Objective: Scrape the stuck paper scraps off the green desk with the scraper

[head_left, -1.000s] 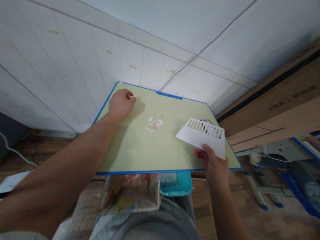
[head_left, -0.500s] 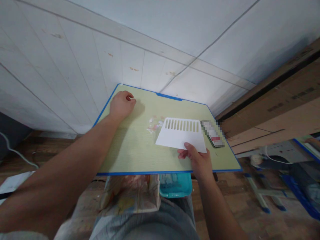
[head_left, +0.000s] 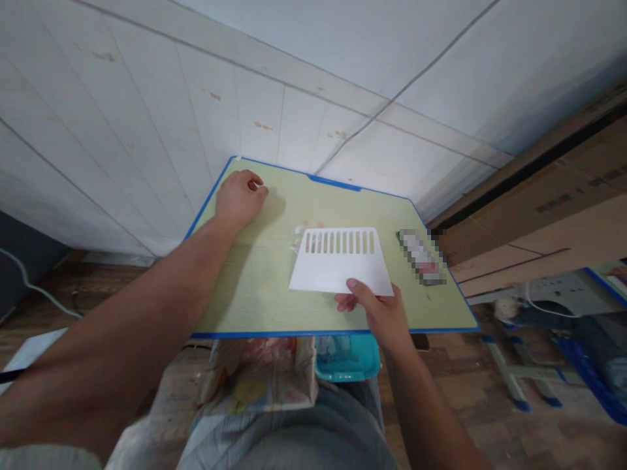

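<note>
Right hand (head_left: 379, 307) pinches a white card (head_left: 337, 271) over the table (head_left: 274, 313).
Slots (head_left: 339, 242) look done — loose scraps (head_left: 296, 232) lie beside it. Left hand (head_left: 240, 199) curls — can't tell if it's holding anything.

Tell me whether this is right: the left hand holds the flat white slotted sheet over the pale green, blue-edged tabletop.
The hand is wrong: the head view shows the bare right hand, not the left, holding the flat white slotted sheet over the pale green, blue-edged tabletop.
</note>
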`<state>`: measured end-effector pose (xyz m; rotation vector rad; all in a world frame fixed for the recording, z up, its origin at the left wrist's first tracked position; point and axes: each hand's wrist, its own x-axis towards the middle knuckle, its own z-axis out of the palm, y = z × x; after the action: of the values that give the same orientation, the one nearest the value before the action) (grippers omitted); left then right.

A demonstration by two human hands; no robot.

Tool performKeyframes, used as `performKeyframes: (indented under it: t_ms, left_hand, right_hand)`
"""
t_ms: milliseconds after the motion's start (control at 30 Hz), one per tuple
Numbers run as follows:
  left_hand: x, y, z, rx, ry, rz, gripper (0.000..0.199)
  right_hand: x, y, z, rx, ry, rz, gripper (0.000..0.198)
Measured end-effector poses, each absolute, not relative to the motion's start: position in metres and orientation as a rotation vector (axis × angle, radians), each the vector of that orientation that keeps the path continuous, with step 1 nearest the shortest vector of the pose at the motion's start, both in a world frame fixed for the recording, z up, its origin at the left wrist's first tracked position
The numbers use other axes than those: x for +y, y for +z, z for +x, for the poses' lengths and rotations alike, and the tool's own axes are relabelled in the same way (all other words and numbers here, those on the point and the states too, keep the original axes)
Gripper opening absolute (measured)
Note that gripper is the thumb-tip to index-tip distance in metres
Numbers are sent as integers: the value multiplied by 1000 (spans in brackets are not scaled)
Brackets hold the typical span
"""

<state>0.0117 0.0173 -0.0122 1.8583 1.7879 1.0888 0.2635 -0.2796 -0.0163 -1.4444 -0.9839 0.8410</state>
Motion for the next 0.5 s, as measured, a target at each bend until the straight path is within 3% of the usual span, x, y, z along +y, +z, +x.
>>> performKeyframes:
  t_ms: [500]
  left_hand:
    - [14, -8, 13, 1755, 1102, 1836, 14]
  right_hand:
    - [-298, -8, 275, -1032, 889, -1471, 41]
